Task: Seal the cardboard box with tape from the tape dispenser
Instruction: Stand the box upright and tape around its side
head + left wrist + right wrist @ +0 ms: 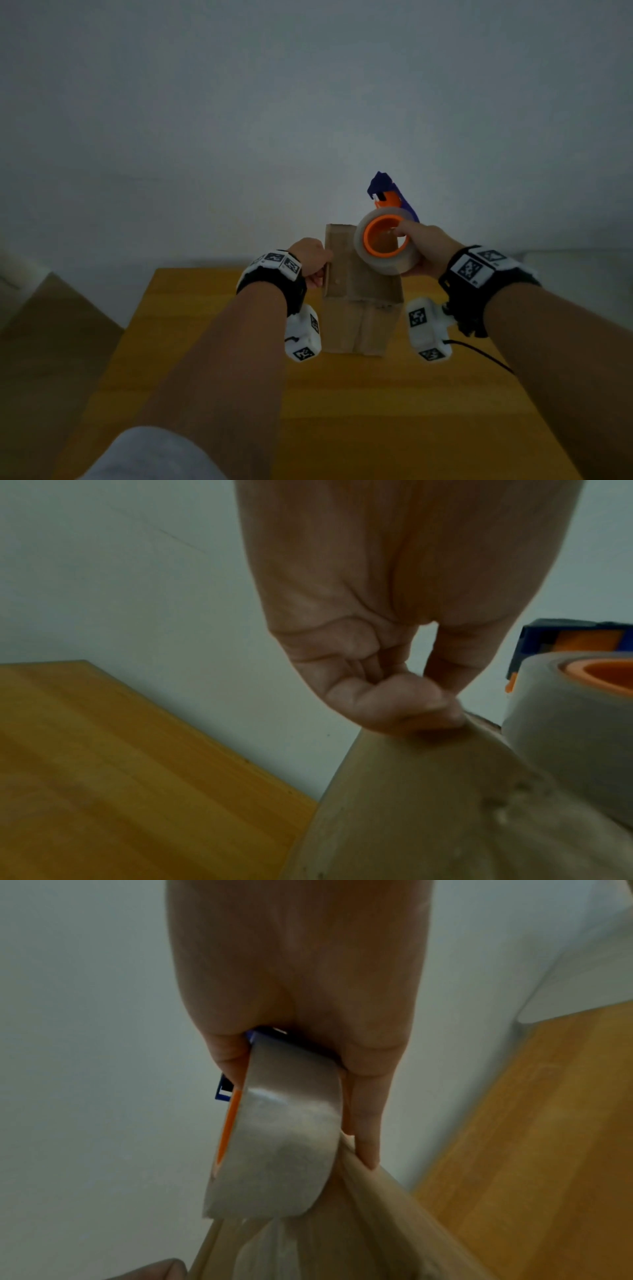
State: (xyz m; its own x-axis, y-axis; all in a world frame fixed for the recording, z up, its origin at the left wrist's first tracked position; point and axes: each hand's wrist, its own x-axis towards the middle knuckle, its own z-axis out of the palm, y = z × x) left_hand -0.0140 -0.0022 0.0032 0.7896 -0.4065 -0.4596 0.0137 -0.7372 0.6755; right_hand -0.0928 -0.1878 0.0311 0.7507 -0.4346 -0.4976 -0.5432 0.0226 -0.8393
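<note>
A tall brown cardboard box [359, 301] stands upright on the yellow wooden table [212, 342]. My left hand [313, 262] grips its upper left edge, with the fingers [394, 699] curled over the top of the box [428, 804]. My right hand [428, 248] holds the tape dispenser [388, 236], a clear tape roll on an orange hub with a blue frame, against the box's top right. In the right wrist view the roll [281, 1137] rests on the box [394, 1218], and a strip of clear tape [270, 1250] runs down from it.
A pale wall stands close behind the table's far edge. A black cable [479, 356] trails over the table at the right. A brown surface [51, 329] lies lower at the left. Bare tabletop [342, 411] stretches in front of the box.
</note>
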